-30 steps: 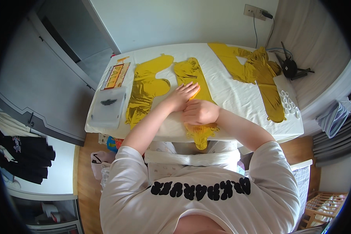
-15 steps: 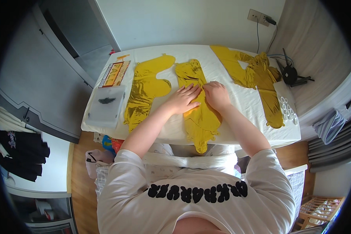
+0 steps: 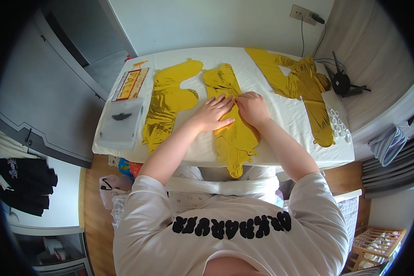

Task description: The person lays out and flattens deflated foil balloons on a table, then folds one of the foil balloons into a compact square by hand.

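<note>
A flat gold foil balloon (image 3: pixel 237 142) lies lengthwise before me, its near end hanging over the table's front edge. Across its middle rests my left hand (image 3: pixel 211 114), palm down with fingers stretched out. Beside it my right hand (image 3: pixel 253 108) has its fingers curled in at the balloon's right edge; whatever the fingertips hold is hidden. To the left is another flat, creased gold foil balloon (image 3: pixel 170 101). A third gold foil balloon (image 3: pixel 303 87), partly crumpled, is spread at the right.
The white-covered table (image 3: pixel 198 152) carries a clear plastic case (image 3: pixel 119 124) with dark pieces and a printed card packet (image 3: pixel 131 84) at left. Right are a black router (image 3: pixel 341 83) and several white rings (image 3: pixel 339 126). A wall socket (image 3: pixel 303 16) with cables is behind.
The whole view has shifted slightly, so the table sits a little higher and further left. Both hands keep nearly the same place on the middle balloon.
</note>
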`<state>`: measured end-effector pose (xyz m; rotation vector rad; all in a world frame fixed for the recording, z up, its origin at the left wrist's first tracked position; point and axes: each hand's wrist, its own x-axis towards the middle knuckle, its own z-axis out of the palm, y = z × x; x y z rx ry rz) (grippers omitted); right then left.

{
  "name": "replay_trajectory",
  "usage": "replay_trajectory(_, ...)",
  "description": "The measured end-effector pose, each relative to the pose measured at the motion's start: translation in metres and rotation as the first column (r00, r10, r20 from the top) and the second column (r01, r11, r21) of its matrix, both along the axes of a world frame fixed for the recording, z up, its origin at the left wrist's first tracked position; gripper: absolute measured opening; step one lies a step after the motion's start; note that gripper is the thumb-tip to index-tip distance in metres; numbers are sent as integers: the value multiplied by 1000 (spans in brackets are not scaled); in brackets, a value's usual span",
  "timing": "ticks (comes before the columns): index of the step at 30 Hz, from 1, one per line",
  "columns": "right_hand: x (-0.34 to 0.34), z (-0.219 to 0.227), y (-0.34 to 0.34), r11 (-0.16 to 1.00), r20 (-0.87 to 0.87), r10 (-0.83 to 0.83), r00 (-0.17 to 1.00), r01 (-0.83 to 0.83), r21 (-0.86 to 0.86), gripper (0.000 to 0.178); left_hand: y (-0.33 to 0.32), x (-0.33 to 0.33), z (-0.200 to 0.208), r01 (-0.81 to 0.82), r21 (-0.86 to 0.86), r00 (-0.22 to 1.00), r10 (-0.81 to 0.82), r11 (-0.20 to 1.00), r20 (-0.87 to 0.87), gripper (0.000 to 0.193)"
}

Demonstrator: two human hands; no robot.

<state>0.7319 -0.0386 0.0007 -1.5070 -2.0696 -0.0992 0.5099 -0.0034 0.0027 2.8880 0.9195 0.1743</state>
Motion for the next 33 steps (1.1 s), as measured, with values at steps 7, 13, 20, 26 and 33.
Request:
replay_trajectory(7,-2,6,0,1000,-9,10,1000,-11,-24,21,1,-1,0,6,6,1000,-6,1000,-2,80)
replay_trajectory(13,2,3,10,998,-71,46,996,-49,-41,31,-1,-1,-5,0,6,1000,0,1000,3,81)
replay_trajectory(20,20,-5,23,985,-302,157,940,-173,-28,33,3,5,-5,22,36,999,-23,999,33,86)
replay_trajectory(26,26,37,-24,909,-101,-139,985,87,-408,38,4,-5,-8,-18,31,1000,18,999,-2,87)
replay_trajectory(33,22,33,-72,810,15,-229,973,199,-552,58,3,1,-8,-10,22,1000,10,1000,-14,87)
